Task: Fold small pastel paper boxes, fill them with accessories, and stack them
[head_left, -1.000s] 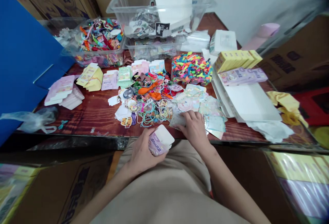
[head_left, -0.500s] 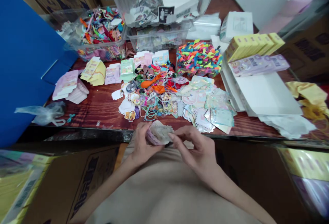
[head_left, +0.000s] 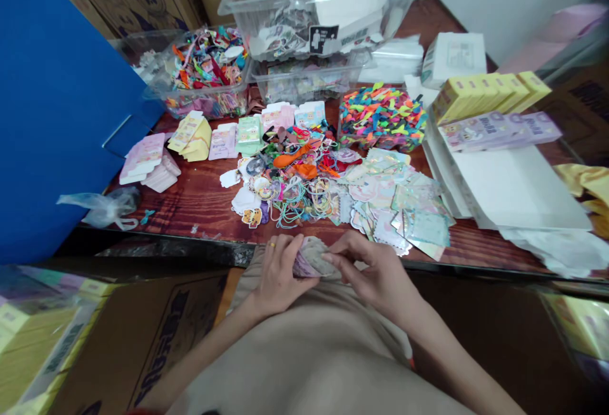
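One pale packet (head_left: pixel 318 252) pinched by your right hand (head_left: pixel 378 272) seems part-inserted, needing easing deeper into the purple carton (head_left: pixel 303 266) your left hand (head_left: pixel 280 275) clasps.

Red-brown table (head_left: pixel 190 202), hair ties (head_left: pixel 292 202), patterned cards (head_left: pixel 423 228), probably a plastic bag (head_left: pixel 111 205)

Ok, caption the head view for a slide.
Left hand holds a purple box; right hand touches a pale piece at its mouth.
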Tool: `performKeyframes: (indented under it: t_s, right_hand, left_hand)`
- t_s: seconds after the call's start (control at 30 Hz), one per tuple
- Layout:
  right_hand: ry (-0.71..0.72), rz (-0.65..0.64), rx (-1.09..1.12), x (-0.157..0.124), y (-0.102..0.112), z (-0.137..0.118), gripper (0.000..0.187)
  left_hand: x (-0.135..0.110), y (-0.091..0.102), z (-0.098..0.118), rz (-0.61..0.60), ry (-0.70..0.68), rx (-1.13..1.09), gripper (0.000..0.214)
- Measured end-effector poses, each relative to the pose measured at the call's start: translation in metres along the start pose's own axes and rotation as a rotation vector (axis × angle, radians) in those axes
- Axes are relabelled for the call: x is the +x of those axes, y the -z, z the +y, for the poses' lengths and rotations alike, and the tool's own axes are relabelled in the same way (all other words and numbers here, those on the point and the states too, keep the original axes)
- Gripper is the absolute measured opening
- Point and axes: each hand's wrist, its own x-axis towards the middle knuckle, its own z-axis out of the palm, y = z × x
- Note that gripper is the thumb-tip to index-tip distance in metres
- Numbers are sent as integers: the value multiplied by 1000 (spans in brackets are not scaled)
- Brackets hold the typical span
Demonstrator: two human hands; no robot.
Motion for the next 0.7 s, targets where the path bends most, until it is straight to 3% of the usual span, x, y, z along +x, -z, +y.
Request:
performKeyframes:
  t_s: [0.1, 0.2, 0.23, 0.3, 0.37, 0.47, 0.53, 0.63, 0.7]
  right_hand:
    - [113, -53, -162, 4, -10, -2, 14]
    - [212, -166, -158, 20, -11, 0, 19]
    - [226, -149, -139, 29, -10, 2, 20]
    - [188, 11, -179, 51, -7, 11, 24]
    - [96, 168, -376, 75, -7, 24, 25]
    - [-29, 124, -731, 103, -14, 42, 26]
    - [-51, 65, -829, 112, -19, 50, 26]
    - [-39, 115, -789, 114, -20, 57, 30]
    - [-33, 202, -646, 110, -15, 57, 30]
  left_hand:
    - [0, -2, 2, -28, 130, -74, 74]
    - [1, -1, 3, -27, 267, -156, 72]
    - [2, -1, 3, -11, 296, -164, 71]
    - [4, 1, 3, 42, 319, -133, 71]
    - [8, 2, 1, 87, 293, -67, 71]
    - [13, 1, -6, 98, 270, 32, 71]
    - [15, 1, -11, 74, 270, 96, 70]
    - [18, -1, -17, 40, 256, 161, 68]
    - [20, -2, -18, 24, 269, 165, 67]
